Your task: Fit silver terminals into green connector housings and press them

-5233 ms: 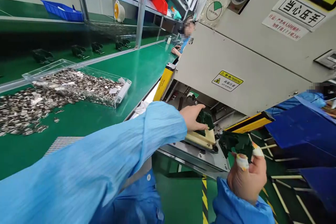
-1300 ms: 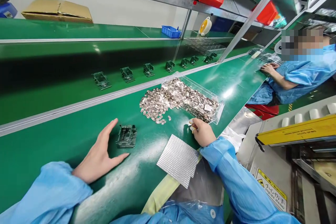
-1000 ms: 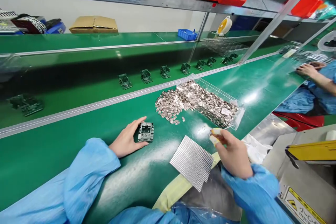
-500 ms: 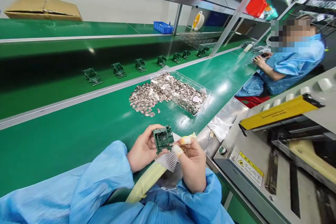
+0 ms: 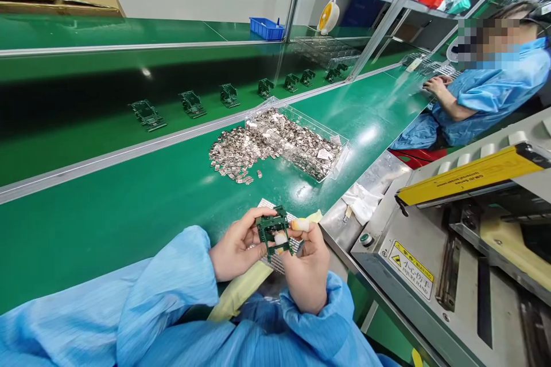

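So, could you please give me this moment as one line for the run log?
Left hand: holding green frame part | Right hand: taped fingers on same part | Nearby: silver dimpled sheet

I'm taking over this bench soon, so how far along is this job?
Seemingly done: a row of green frames stands on the far belt. In hand: the left hand and right hand hold another green frame. Seemingly left: small metal pieces heaped in and beside a clear tray.
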Demonstrator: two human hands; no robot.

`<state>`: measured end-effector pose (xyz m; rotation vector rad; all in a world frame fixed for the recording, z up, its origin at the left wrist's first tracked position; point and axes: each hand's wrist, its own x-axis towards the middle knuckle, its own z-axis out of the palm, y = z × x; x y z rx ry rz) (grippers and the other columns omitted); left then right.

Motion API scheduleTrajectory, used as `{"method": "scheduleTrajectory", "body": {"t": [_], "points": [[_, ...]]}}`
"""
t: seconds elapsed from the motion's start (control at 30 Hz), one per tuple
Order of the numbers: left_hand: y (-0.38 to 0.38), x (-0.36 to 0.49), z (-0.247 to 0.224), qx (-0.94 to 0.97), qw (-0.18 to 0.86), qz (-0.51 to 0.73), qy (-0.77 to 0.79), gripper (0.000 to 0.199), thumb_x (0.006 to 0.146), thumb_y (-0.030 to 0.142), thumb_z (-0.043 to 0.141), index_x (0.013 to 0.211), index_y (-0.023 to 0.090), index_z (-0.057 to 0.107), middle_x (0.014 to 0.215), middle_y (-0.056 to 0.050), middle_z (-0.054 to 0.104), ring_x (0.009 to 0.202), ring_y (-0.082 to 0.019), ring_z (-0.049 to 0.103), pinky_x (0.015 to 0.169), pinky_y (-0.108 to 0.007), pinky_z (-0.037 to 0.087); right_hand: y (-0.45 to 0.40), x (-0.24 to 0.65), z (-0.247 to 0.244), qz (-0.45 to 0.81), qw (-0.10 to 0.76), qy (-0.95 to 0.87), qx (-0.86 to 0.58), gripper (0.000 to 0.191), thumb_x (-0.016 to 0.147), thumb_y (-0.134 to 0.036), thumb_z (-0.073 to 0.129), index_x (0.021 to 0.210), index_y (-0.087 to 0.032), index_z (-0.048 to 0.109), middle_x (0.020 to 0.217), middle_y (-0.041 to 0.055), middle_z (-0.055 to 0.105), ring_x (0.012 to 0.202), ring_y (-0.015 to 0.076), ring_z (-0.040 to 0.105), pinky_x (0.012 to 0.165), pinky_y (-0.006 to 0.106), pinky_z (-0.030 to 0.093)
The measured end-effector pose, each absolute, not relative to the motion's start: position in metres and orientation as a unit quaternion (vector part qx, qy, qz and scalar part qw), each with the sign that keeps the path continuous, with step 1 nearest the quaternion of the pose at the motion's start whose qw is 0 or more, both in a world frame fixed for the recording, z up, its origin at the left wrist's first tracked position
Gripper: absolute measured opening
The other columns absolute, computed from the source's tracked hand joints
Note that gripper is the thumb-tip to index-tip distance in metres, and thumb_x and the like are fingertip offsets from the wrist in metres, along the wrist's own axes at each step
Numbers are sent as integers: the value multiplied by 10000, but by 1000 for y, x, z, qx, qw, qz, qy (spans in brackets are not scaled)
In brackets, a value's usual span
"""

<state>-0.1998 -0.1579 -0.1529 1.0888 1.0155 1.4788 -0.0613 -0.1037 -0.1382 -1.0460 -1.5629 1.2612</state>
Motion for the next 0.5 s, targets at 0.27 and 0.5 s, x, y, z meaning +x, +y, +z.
{"method": "scheduleTrajectory", "body": {"t": [0.27,0.5], "points": [[-161,-198,-154,493,404,558,532,323,927,337,539,1221,202,523,862,-34,609,662,-121,553,595,-213,463,-108,-61,-142,477,419,-638,-436,242,682,-132,660,887,-230,578,808,-12,680,764,172,644,712,284,492],[-164,-191,-141,474,385,554,566,291,898,293,554,1168,194,511,747,9,592,538,-90,474,488,-191,373,-112,-59,-141,529,435,-604,-408,291,716,-127,655,980,-234,595,916,17,672,813,172,634,716,290,517]]}}
